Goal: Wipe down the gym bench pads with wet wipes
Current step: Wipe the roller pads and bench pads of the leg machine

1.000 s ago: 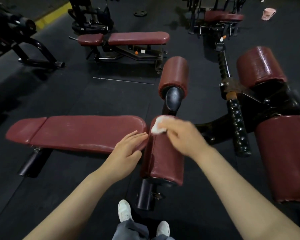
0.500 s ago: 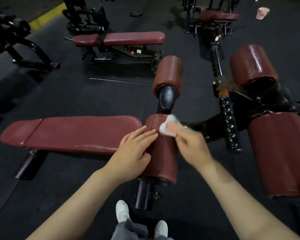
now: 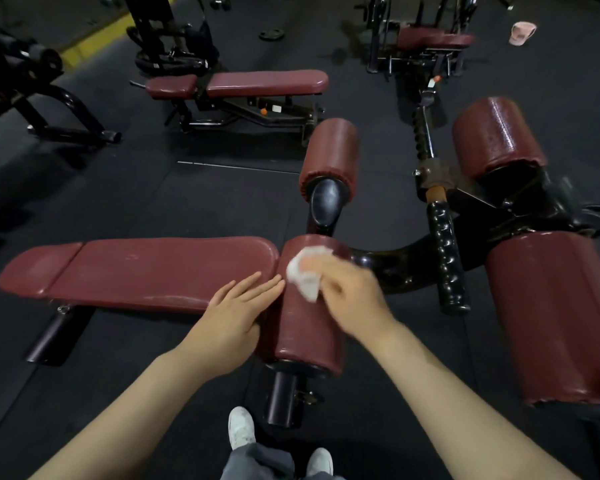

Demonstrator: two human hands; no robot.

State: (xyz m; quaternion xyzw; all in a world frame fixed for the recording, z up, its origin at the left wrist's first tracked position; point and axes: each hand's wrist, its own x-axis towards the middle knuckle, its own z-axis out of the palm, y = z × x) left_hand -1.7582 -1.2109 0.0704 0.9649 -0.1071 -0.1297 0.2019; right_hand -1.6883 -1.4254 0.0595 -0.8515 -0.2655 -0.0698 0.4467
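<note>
White shoes [image 3: 242,427] and grey trousers showed at bottom edge. Left hand [image 3: 234,315] lay flat, fingers straight, against the near roller pad [image 3: 307,332] where it met the long bench pad [image 3: 146,271]. Right hand [image 3: 352,294], blurred, gripped a crumpled white wet wipe [image 3: 305,271] pressed on the roller pad's top. Second roller pad [image 3: 331,150] stood beyond; another bench [image 3: 243,84] farther back.

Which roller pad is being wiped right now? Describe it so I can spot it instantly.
Find the long flat bench pad at left. The roller pad lies just off its right end, nearest the camera. Unlike the other rollers, it has the right hand pressing a white wipe on it.
</note>
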